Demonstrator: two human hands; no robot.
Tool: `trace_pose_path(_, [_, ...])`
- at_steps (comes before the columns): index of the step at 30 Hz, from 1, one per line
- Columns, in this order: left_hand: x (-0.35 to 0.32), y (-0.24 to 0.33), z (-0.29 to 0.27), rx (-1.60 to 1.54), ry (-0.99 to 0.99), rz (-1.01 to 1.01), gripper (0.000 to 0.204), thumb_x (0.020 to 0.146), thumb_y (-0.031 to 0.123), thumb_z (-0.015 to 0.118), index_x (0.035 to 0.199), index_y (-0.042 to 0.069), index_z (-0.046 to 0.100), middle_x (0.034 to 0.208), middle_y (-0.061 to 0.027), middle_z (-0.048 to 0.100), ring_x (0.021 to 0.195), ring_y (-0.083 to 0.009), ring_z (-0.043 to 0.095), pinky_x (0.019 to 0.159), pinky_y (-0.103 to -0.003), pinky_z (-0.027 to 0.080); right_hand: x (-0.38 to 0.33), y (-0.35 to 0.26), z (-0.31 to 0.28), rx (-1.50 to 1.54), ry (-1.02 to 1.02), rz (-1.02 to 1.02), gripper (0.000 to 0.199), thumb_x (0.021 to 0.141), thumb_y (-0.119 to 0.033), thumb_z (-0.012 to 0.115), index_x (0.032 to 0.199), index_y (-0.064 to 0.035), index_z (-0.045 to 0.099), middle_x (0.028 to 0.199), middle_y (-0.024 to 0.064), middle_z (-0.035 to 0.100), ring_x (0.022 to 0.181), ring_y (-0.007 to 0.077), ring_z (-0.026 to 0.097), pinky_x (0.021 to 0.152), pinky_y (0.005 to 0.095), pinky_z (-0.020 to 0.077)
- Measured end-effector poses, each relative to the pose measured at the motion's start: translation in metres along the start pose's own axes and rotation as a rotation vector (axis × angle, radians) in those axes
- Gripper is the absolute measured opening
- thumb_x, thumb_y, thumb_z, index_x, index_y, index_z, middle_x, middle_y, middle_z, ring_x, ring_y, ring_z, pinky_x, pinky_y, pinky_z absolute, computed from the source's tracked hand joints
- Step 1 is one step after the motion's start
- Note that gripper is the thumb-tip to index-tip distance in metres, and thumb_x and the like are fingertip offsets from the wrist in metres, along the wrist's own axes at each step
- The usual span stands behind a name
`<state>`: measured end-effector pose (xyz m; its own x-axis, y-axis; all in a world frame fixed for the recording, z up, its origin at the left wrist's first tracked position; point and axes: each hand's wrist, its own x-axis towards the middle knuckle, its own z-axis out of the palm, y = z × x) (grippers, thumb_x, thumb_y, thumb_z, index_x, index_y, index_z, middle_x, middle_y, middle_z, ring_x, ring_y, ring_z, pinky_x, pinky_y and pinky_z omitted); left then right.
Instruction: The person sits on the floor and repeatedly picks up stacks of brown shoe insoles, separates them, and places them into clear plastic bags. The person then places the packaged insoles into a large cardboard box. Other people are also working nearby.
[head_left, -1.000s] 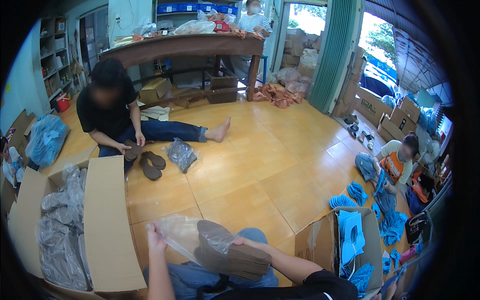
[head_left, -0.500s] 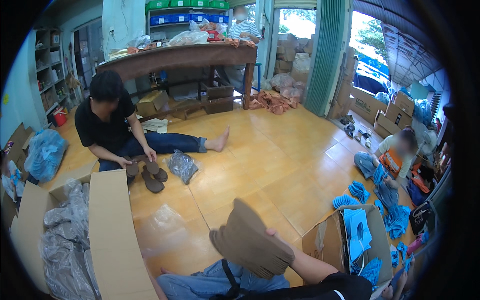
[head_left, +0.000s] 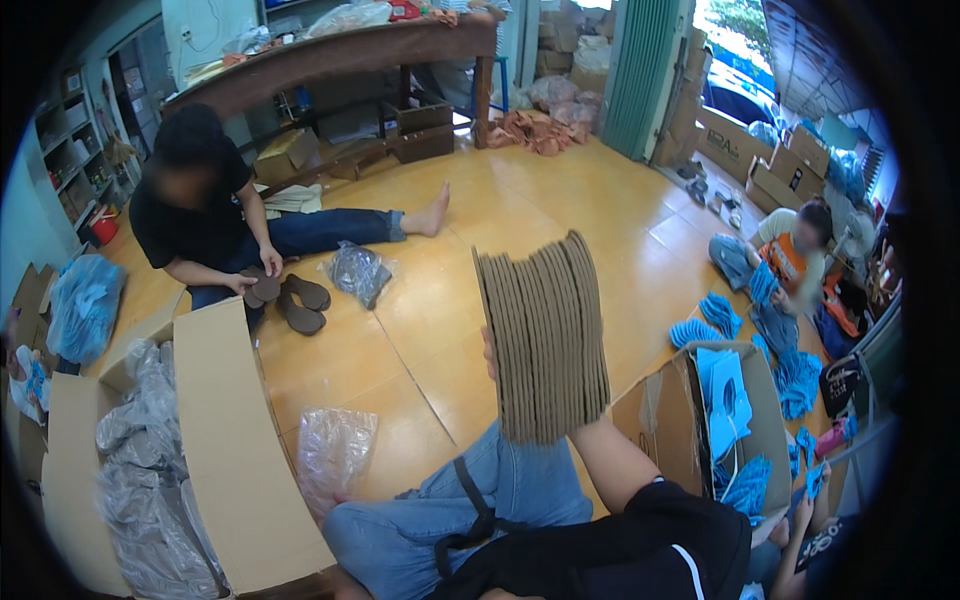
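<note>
A thick stack of brown insoles [head_left: 545,340] stands upright in front of me, its many thin edges facing me. My right hand [head_left: 489,352] is closed around it from behind; most of that hand is hidden, with only fingertips showing at the stack's left edge. The bare right forearm rises to it from a black sleeve. My left hand is not in view. Below the stack are my legs in light blue jeans. Left of them, a flat clear plastic bag [head_left: 338,455] lies on the floor.
At left stands an open cardboard box [head_left: 235,450] of plastic-wrapped items; beyond it a seated person handles brown sole pieces [head_left: 262,285]. At right, another cardboard box [head_left: 655,430] holds blue cut pieces. A second person sits by blue piles [head_left: 795,385]. A long table [head_left: 350,70] stands behind.
My right hand has raised the insole stack and turned it from tilted to upright, edges toward me. The view has tipped downward. The seated person at left has brought the brown pieces together.
</note>
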<state>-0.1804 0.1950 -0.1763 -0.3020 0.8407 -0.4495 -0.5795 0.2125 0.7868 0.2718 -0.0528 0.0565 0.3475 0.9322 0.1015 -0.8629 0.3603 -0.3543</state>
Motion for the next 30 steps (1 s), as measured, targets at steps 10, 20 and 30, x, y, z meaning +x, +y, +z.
trace_pose_path(10, [-0.057,0.004,-0.054,0.427,0.229,0.256,0.029,0.101,0.021,0.041,0.122,0.005,0.053,0.120,-0.0160,0.055,0.113,-0.0257,0.052,0.099,-0.039,0.040,0.045,-0.010,0.025,0.048,-0.063,-0.068,0.093,0.080,-0.069,0.057,0.141,-0.0009,0.040,0.131,0.0224,0.049,0.115,0.0338,0.055,0.099,0.0454,0.0478])
trace_pose_path(20, [-0.267,0.006,-0.059,1.019,-0.225,0.573,0.037,0.101,0.020,0.042,0.131,0.001,0.052,0.130,-0.0206,0.053,0.123,-0.0287,0.049,0.106,-0.041,0.036,0.053,-0.014,0.045,0.085,-0.256,-0.208,0.085,0.081,-0.064,0.058,0.138,-0.0029,0.044,0.129,0.0187,0.053,0.113,0.0313,0.057,0.095,0.0455,0.0515])
trace_pose_path(30, [-0.323,0.021,0.184,0.050,-1.080,0.007,0.101,0.081,0.057,0.066,0.151,0.003,0.016,0.155,-0.0172,0.024,0.142,-0.0308,0.029,0.115,-0.044,0.027,0.013,0.098,0.068,-1.015,-0.222,-0.156,0.116,0.067,-0.036,0.080,0.151,0.0009,0.009,0.137,0.0218,0.040,0.128,0.0323,0.043,0.108,0.0432,0.0356])
